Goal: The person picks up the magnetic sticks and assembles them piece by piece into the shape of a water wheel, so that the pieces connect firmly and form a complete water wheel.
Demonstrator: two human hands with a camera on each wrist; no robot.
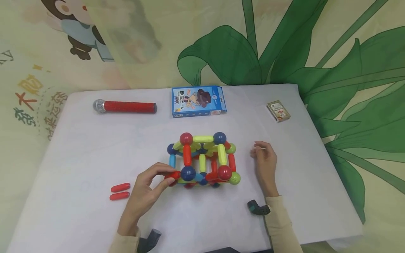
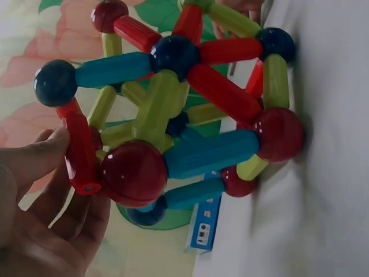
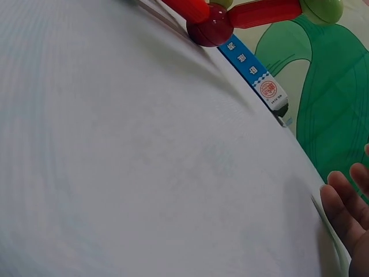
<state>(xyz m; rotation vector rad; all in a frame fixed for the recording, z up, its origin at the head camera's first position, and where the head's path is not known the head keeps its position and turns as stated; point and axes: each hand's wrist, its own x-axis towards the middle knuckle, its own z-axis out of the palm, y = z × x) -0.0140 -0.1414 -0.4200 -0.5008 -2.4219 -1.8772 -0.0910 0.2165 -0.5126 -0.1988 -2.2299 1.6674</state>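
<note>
A frame of coloured rods and balls (image 1: 188, 173) stands on the white table, built from red, yellow-green and blue rods joined by red, blue and green balls. My left hand (image 1: 143, 191) is at its left side, pinching a red rod (image 2: 81, 153) between thumb and fingers. In the left wrist view, that rod's upper end meets a blue ball (image 2: 55, 82), while its lower end is close beside a red ball (image 2: 134, 173). To the right of the frame, my right hand (image 1: 265, 165) rests with fingers loosely curled and nothing in them.
Two loose red rods (image 1: 120, 187) lie left of my left hand. Farther back are a red microphone-like stick (image 1: 126, 106), a blue picture box (image 1: 197, 101) and a small card-deck-sized box (image 1: 278, 111). A patterned cloth (image 1: 152, 70) hangs behind the table.
</note>
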